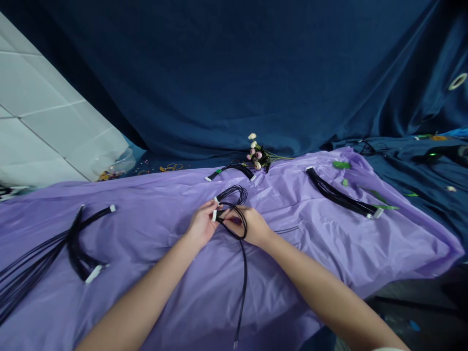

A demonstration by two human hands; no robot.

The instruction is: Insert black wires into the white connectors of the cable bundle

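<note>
Near the middle of the purple cloth, my left hand (203, 223) is closed on a black cable bundle (237, 194) by its white connectors. The bundle loops up and over to the right. My right hand (252, 225) is close beside it, fingers pinched on the black wires just right of the lower connector. One loop passes in front of the right hand, and a loose wire end (241, 297) hangs down toward the front. The right fingertips are partly hidden by the loop.
Black cable bundles (78, 248) lie at the left, another bundle (332, 194) at the right. A short bundle with green tape (230, 168) and artificial flowers (258, 155) lie at the back of the purple cloth (146, 209). A clear bowl (115, 162) stands back left.
</note>
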